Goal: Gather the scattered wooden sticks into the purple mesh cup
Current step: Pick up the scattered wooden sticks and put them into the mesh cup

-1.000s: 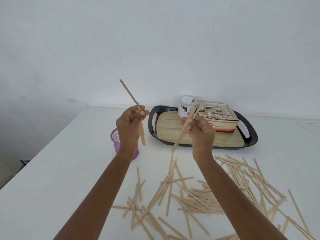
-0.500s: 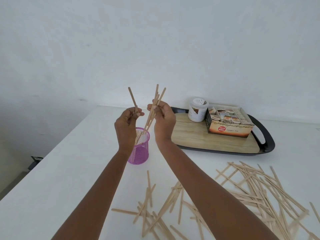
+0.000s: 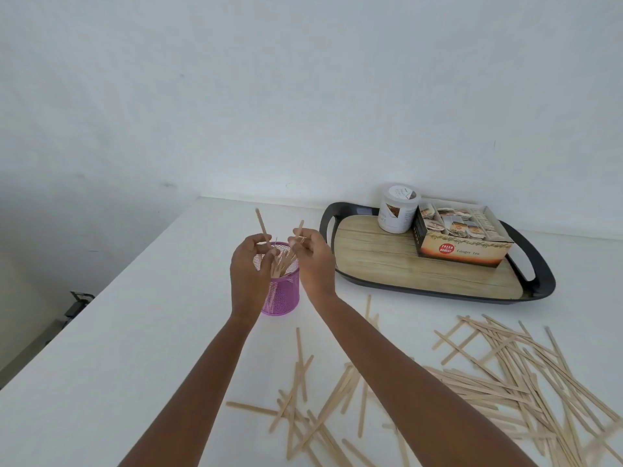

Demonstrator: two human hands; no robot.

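Fingers of left hand [image 3: 251, 278] curled, pinching single stick [image 3: 261, 224] tilted over cup [image 3: 285, 298], right hand [image 3: 315, 264] pinching more sticks [image 3: 299, 228], lower ends inside cup, left hand covering cup's left wall, loose sticks [image 3: 505, 375] strewn on table [image 3: 135, 348] nearer, tray [image 3: 541, 281] with jar [image 3: 396, 210], tea box [image 3: 462, 251] to right.

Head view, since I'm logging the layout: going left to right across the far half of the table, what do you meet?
In order: left hand → purple mesh cup → right hand → white tub → ginger tea box.
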